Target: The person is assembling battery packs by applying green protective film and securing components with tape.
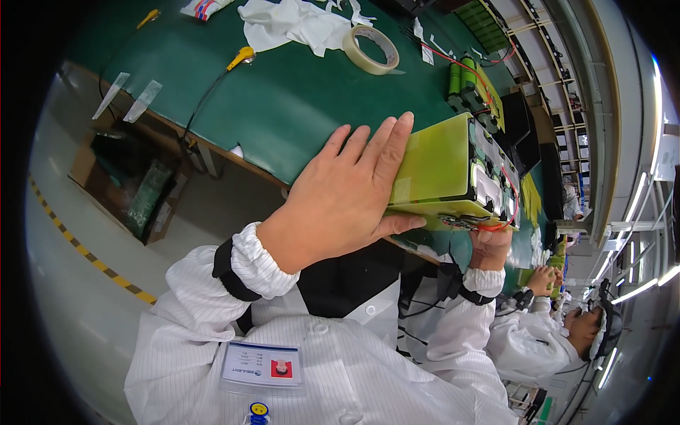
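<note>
A battery pack (439, 159) with yellow-green sheet sides stands on the green-topped bench. Its right side shows black holders, silvery metal strips and red wire (516, 195). Across the pack's left end lies my left hand (347, 188), long fingers stretched along it and thumb pressed against the near side. My right hand (490, 248) is at the lower right corner, beside the red wire, with its thumb against the pack. The pack hides most of the right hand's fingers.
On the green bench (297, 92) lie a roll of cream tape (371, 49), crumpled white cloth (297, 25) and a yellow clip lead (241, 57). More green cells (464, 78) stand beyond the pack. An open cardboard box (127, 180) sits on the floor; a co-worker (545, 340) is at the right.
</note>
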Tool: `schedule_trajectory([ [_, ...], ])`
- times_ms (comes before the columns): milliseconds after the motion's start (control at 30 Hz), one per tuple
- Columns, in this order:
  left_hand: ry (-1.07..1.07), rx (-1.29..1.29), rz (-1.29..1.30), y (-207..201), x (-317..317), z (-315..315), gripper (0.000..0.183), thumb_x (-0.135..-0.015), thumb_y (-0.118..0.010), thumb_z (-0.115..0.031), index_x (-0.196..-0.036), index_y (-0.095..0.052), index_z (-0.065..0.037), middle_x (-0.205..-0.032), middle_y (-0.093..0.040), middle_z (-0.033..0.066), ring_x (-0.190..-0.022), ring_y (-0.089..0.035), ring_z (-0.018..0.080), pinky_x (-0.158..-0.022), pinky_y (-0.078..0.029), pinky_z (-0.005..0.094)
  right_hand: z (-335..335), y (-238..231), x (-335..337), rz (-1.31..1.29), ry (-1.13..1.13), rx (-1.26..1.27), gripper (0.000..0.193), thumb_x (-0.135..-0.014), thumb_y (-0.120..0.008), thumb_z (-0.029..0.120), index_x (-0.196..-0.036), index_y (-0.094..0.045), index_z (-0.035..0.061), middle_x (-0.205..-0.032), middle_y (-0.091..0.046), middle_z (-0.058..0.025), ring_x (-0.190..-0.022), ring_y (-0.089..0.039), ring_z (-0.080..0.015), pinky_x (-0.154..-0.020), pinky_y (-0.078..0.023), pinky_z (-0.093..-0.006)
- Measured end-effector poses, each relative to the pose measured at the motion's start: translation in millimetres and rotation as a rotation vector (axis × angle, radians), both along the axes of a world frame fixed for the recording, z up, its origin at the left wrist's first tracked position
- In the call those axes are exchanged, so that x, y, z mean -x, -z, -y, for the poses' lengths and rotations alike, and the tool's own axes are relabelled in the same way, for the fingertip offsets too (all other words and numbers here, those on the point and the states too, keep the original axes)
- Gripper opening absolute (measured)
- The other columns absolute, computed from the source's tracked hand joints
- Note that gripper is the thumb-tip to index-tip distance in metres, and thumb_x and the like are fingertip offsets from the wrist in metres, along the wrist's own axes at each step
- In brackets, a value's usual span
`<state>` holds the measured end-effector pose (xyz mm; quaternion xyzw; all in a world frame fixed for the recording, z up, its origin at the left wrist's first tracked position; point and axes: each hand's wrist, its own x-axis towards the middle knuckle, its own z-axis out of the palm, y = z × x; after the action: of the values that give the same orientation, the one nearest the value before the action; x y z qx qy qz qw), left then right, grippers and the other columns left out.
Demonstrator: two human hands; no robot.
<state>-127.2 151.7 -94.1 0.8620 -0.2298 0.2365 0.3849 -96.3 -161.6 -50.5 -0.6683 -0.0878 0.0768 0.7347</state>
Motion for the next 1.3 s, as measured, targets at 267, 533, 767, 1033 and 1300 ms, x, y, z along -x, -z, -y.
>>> schedule_trajectory([
  [267,-0.065,0.059,0.076,5.7,7.4,8.1,0.088,-0.094,-0.054,-0.050,-0.156,-0.018,0.001,-0.160,-0.025,0.0215,-0.137,-0.035,0.0496,-0.107,-0.030,0.0667,-23.5,-6.2,5.0,0.080,0.096,0.066,0.115,-0.041,-0.098,0.015,-0.140,-0.043,-0.0060,-0.121,-0.066,-0.0161,-0.105,-0.068,-0.0291,-0.097,-0.054,-0.0418],
  [533,-0.062,0.086,0.066,1.6,10.1,14.7,0.084,-0.093,-0.052,-0.045,-0.159,-0.014,-0.006,-0.161,-0.026,0.0171,-0.145,-0.022,0.0509,-0.113,-0.020,0.0656,-12.7,3.0,2.9,0.265,-0.052,0.144,0.079,-0.058,-0.095,0.011,-0.126,-0.060,-0.0094,-0.118,-0.069,-0.0162,-0.106,-0.068,-0.0265,-0.096,-0.052,-0.0392],
  [767,-0.007,0.096,0.041,-2.2,9.8,10.9,0.090,-0.085,-0.067,-0.033,-0.158,-0.021,-0.006,-0.162,-0.028,0.0119,-0.146,-0.020,0.0489,-0.114,-0.017,0.0663,-13.8,3.2,0.9,0.282,-0.037,0.286,0.068,-0.066,-0.091,0.011,-0.124,-0.061,-0.0081,-0.116,-0.070,-0.0170,-0.106,-0.068,-0.0250,-0.096,-0.052,-0.0373],
  [1033,-0.002,0.062,0.039,-9.6,13.2,6.0,0.090,-0.090,-0.063,-0.038,-0.157,-0.016,-0.003,-0.160,-0.029,0.0156,-0.148,-0.019,0.0453,-0.116,-0.006,0.0653,-35.2,-7.5,-3.2,0.139,0.006,0.212,0.117,-0.042,-0.100,0.022,-0.139,-0.039,-0.0034,-0.130,-0.058,-0.0121,-0.117,-0.059,-0.0222,-0.101,-0.048,-0.0375],
  [1300,0.027,-0.026,-0.052,-20.1,19.3,-19.7,0.112,-0.079,-0.076,-0.047,-0.157,-0.011,0.002,-0.158,-0.026,0.0256,-0.146,-0.019,0.0491,-0.116,-0.006,0.0651,-58.8,-25.5,-0.1,0.063,-0.067,-0.094,0.125,-0.039,-0.095,0.017,-0.147,-0.035,-0.0043,-0.135,-0.056,-0.0134,-0.125,-0.056,-0.0255,-0.109,-0.041,-0.0371],
])
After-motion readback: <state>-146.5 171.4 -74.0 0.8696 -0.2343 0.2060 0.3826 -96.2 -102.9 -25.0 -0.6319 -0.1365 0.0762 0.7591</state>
